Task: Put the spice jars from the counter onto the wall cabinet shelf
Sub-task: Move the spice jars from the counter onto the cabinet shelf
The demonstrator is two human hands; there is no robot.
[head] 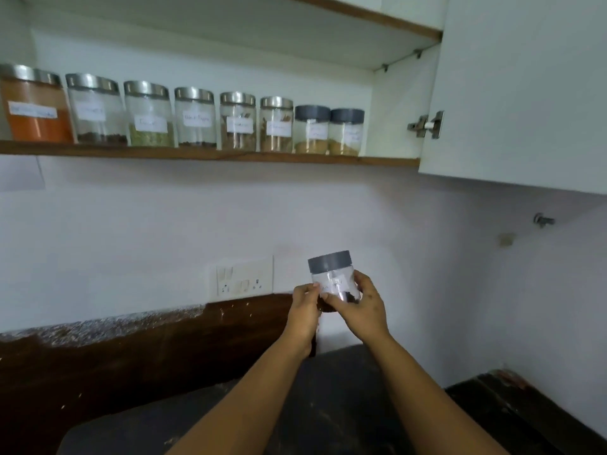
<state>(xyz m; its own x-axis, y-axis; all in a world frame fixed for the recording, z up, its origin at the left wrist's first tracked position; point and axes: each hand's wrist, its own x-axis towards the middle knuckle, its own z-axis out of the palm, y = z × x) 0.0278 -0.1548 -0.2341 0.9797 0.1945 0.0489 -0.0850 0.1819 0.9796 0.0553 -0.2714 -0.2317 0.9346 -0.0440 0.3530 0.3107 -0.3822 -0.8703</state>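
A clear spice jar (332, 274) with a grey lid and a white label is held upright in front of the wall, above the counter. My left hand (303, 315) grips its lower left side and my right hand (363, 308) wraps its lower right side; dark spice shows at its bottom. Above, the wall cabinet shelf (387, 160) carries a row of several labelled jars, from an orange-filled one (36, 105) at the far left to two grey-lidded jars (345, 131) at the right end. To the right of that last jar the shelf board is bare.
The open cabinet door (525, 93) hangs at the right with its hinge (427, 124) showing. A switch and socket plate (244, 275) sits on the wall left of my hands. The dark counter (345, 405) lies below, with a brown backsplash (131, 349).
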